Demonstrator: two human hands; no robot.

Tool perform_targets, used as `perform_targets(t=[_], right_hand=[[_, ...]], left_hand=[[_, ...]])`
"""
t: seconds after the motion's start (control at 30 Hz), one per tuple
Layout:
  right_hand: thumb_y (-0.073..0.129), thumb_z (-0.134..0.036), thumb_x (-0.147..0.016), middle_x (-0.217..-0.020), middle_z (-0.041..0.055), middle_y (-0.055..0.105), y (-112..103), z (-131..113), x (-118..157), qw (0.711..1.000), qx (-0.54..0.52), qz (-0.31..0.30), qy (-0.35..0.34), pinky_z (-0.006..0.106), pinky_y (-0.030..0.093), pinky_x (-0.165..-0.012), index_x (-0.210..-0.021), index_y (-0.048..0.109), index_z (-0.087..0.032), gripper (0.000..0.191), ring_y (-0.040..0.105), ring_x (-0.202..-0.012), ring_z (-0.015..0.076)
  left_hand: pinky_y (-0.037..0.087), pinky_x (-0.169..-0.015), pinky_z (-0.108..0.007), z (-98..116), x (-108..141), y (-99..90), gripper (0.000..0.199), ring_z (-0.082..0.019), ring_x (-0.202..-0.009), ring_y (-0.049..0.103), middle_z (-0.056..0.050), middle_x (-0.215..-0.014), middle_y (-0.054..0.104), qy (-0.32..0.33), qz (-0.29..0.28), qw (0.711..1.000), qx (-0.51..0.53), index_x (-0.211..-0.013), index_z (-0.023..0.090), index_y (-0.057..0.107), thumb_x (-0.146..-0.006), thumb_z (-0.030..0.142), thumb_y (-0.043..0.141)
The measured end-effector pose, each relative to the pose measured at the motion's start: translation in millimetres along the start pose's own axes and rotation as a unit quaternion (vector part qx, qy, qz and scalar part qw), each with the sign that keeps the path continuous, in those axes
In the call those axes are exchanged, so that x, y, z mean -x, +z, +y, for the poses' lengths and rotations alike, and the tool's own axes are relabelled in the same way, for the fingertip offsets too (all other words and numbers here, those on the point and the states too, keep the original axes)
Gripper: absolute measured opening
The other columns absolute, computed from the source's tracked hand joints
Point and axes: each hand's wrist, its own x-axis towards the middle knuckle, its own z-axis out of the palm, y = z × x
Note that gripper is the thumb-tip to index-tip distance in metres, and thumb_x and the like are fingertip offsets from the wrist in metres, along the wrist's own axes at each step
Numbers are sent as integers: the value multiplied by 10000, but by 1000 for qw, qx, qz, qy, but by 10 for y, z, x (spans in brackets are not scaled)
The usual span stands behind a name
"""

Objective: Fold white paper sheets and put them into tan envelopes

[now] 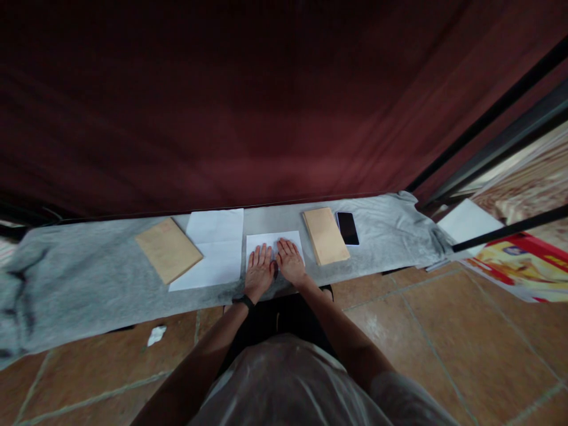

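Note:
A small white sheet of paper, perhaps folded, lies in front of me on the grey cloth. Both palms press down on it. My left hand rests flat on its left part with fingers stretched forward. Close beside it, my right hand is flat too, its fingers angled to the left. The lower part of the paper is hidden under the hands. To the left are larger white sheets with a crease across them, partly covered by a brown envelope stack. Another brown envelope stack lies right of my hands.
A dark-screened phone lies beyond the right stack. The grey cloth covers a long narrow bench against a dark red panel. A red-and-yellow box and black bars stand at the right. Crumpled white tissue lies on the tiled floor.

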Motion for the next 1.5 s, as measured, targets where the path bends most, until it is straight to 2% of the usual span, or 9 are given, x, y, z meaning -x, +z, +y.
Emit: perform_targets(t=[0.13, 0.43, 0.7, 1.17, 1.4, 1.5], right_hand=[[366, -319, -1050, -1568, 95, 441, 32, -50, -73, 1000, -1, -11, -12, 448, 267, -1219, -1479, 487, -147, 477, 359, -1473, 245], [379, -348, -1050, -1598, 103, 389, 46, 38, -170, 1000, 19, -2, 8, 473, 259, -1211, -1502, 461, -198, 484, 368, -1468, 271], [382, -363, -1049, -1610, 122, 358, 82, 118, -186, 998, 25, 26, 55, 491, 269, -1202, -1512, 445, -206, 493, 372, -1466, 273], [330, -370, -1057, -1575, 219, 379, 25, 276, -146, 993, 41, 53, 102, 502, 311, -1190, -1529, 366, -28, 583, 362, -1469, 311], [306, -375, -1059, -1562, 240, 391, -9, 331, -102, 989, 39, 65, 131, 498, 351, -1167, -1509, 383, 9, 596, 375, -1460, 325], [314, -366, -1060, -1567, 252, 374, -32, 317, -56, 990, 46, 71, 117, 505, 327, -1180, -1514, 366, 20, 598, 343, -1477, 322]], left_hand=[[224, -1233, -512, -4, -2, -8, 574, -295, -1541, 181, -138, -1633, 305, 7, -5, 1000, -3, -1543, 95, 357, -986, 234, 335], [227, -1231, -504, 10, 9, -21, 565, -297, -1538, 198, -131, -1631, 312, 2, 9, 1000, 3, -1540, 117, 374, -1011, 311, 337], [223, -1232, -500, 11, -1, -26, 576, -287, -1536, 207, -125, -1621, 339, -8, 0, 1000, 13, -1547, 129, 356, -1012, 344, 345], [212, -1238, -495, 11, 8, -33, 578, -296, -1536, 205, -131, -1629, 321, -6, 0, 1000, 19, -1540, 113, 361, -1014, 350, 344], [219, -1236, -489, -7, 11, 23, 577, -288, -1531, 222, -122, -1621, 340, -2, 19, 1000, 11, -1548, 130, 349, -1014, 348, 349], [221, -1234, -492, -13, 8, 40, 571, -290, -1530, 225, -123, -1621, 339, -1, 21, 1000, 9, -1543, 126, 358, -1015, 343, 345]])
